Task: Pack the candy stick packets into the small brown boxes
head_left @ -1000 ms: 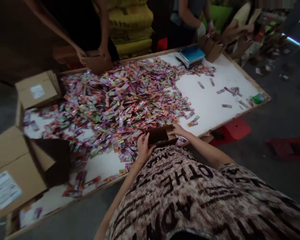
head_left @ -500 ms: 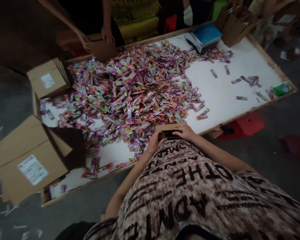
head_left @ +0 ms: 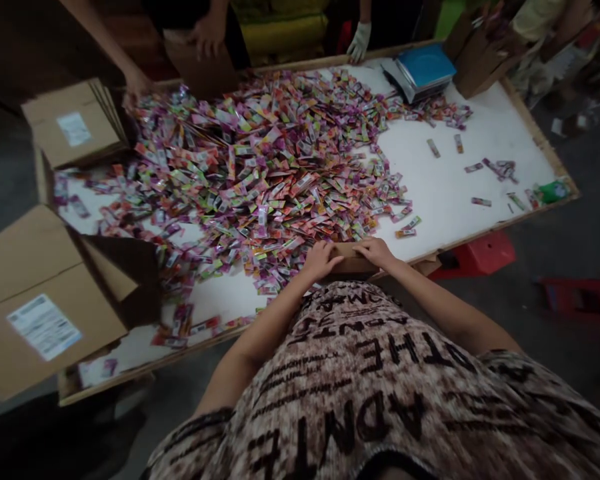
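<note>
A small brown cardboard box (head_left: 349, 259) rests at the near edge of the white table (head_left: 445, 200). My left hand (head_left: 321, 259) grips its left end and my right hand (head_left: 376, 251) lies over its right end, fingers curled on the lid. Just beyond the box spreads a big heap of small colourful sachets (head_left: 260, 167), pink, purple, orange and green. My patterned brown top fills the lower part of the view.
A large open carton (head_left: 45, 300) and a stack of flat cartons (head_left: 73, 123) sit at the left. A blue-topped scale (head_left: 423, 70) stands at the far right. Other people's hands (head_left: 207, 37) work at the far edge; one gloved hand (head_left: 355, 41). Red stools (head_left: 475, 257) stand below.
The small box was open and tilted in my hands; now its lid is down and both hands press on top of it. The view has shifted slightly.
</note>
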Tool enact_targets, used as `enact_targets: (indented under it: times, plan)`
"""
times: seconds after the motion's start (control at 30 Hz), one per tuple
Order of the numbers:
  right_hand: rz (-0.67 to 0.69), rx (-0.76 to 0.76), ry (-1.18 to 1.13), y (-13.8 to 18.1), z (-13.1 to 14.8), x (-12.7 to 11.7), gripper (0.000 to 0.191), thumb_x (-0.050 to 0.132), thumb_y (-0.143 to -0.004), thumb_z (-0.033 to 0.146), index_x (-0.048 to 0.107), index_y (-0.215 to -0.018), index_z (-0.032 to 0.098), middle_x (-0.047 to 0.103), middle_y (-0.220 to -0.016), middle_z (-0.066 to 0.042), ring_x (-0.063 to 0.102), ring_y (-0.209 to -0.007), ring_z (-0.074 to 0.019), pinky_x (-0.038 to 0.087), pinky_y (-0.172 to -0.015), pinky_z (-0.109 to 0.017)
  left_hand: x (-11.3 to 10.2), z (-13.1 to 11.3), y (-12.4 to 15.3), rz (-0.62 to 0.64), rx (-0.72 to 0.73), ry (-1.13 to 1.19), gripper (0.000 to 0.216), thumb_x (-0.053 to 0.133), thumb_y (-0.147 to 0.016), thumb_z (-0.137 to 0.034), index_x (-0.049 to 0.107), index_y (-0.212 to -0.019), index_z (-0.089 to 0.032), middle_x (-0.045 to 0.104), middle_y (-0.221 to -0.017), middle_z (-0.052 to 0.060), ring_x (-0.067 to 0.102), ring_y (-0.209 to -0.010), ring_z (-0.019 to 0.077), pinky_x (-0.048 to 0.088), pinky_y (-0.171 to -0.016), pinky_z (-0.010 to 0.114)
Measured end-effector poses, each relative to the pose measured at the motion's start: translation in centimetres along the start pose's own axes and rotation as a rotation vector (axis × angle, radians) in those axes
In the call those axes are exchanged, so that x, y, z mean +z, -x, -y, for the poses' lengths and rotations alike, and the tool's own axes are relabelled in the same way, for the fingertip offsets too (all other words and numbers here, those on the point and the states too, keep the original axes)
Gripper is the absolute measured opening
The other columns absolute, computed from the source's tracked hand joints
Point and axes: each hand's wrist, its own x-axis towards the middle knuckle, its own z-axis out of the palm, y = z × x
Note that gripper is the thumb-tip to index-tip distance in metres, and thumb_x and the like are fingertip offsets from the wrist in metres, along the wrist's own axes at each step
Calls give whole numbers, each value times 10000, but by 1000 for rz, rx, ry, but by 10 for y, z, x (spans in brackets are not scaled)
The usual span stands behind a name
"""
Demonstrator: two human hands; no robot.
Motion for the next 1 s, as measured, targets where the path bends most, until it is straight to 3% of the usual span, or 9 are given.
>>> enact_targets:
  times: [0.17, 0.33, 0.47, 0.57, 0.67, 0.73, 0.87, 0.93, 1.0]
  plan:
    - [-51, -38, -37, 8, 22, 13, 134, 675, -889, 286, 759, -857, 186, 712, -948, -111, 619, -953, -266, 459, -877, -380, 8, -16, 6, -19, -5, -174, 331, 537, -993, -377, 625, -1225, -157, 616, -1234, 186, 527, -1166, 326, 356, -953, 466]
    - [-122, -27, -259, 20, 6, 29, 136, 648, -812, 253, 771, -758, 237, 720, -853, -72, 637, -911, -278, 482, -912, -459, 21, -24, -14, -1, 179, -166, 283, 415, -1036, -228, 646, -1191, -175, 664, -1221, 127, 556, -1162, 258, 345, -939, 444]
    - [-124, 21, -174, 23, 9, 40, 188, 574, -796, 181, 742, -718, 217, 686, -869, -102, 588, -934, -283, 471, -927, -465, 27, -23, -26, 32, 154, -169, 245, 470, -1010, -204, 696, -1090, -155, 688, -1147, 128, 582, -1106, 263, 350, -918, 449]
    - [-98, 51, -115, 22, 19, 46, 217, 514, -767, 92, 690, -692, 196, 676, -993, -123, 543, -1000, -270, 449, -967, -436, 28, -24, -26, 44, 132, -172, 224, 496, -986, -189, 714, -1005, -142, 684, -1095, 149, 584, -1083, 272, 351, -925, 457]
    - [-135, 90, -92, 19, 25, 48, 187, 514, -758, 80, 668, -743, 184, 669, -1022, -117, 536, -1006, -258, 452, -979, -425, 26, -21, -22, 4, 148, -142, 259, 462, -995, -203, 699, -1081, -144, 665, -1165, 167, 573, -1126, 275, 358, -960, 461]
    - [-167, 104, -144, 16, 24, 46, 148, 551, -730, 100, 668, -766, 185, 671, -968, -103, 558, -985, -260, 470, -961, -431, 23, -17, -18, -28, 184, -96, 328, 488, -992, -280, 646, -1256, -165, 606, -1332, 177, 518, -1256, 295, 331, -1045, 492]
    - [-141, 167, -601, 4, 2, 25, 59, 707, -664, 220, 683, -716, 206, 696, -828, -46, 618, -870, -238, 515, -903, -418, 20, -13, -13, 87, 277, -114, 944, 660, -831, -642, 317, -1600, -216, 303, -1631, 220, 234, -1497, 430, 72, -1163, 685]
    - [-166, 281, -931, -2, -25, 6, 191, 790, -635, 309, 701, -767, 205, 708, -814, -29, 632, -797, -204, 539, -844, -381, 19, -18, -13, 168, 282, -189, 1135, 757, -727, -669, 217, -1637, -262, 202, -1665, 246, 181, -1504, 492, 9, -1129, 747]
    - [-295, 475, -1211, -4, -65, -11, 322, 843, -617, 349, 692, -864, 208, 709, -846, -17, 643, -765, -169, 558, -800, -337, 16, -25, -13, 194, 247, -219, 1133, 834, -689, -591, 241, -1625, -350, 197, -1669, 234, 208, -1495, 500, 31, -1125, 749]
